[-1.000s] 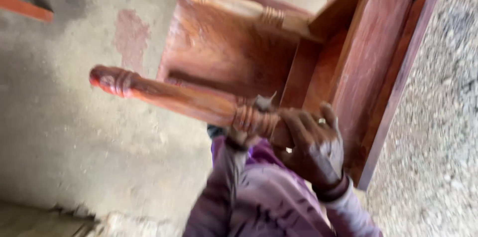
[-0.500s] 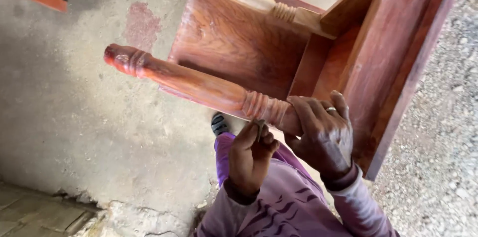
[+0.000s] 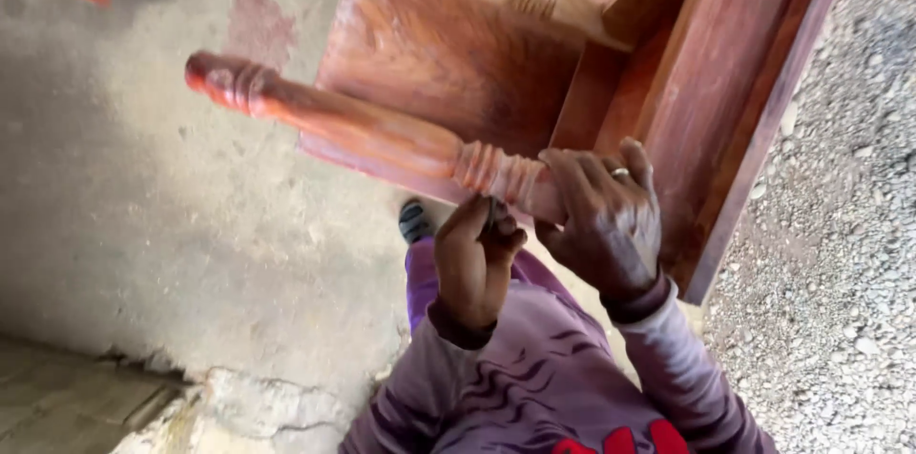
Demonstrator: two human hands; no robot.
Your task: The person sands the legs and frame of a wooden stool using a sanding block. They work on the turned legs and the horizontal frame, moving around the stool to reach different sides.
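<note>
Both hands are on the turned leg [image 3: 382,134]: my right hand [image 3: 606,216] wraps its ringed end, left hand [image 3: 474,258] pinched shut just below. Leg juts leftward from the red wooden frame [image 3: 725,82]; looks stiff, heavy, best gripped at the rings.

A bare concrete floor [image 3: 143,225] (stained reddish in one patch) carries the reddish wooden furniture piece [image 3: 668,82]; loose grey gravel [image 3: 840,254] lies along its right side.
</note>
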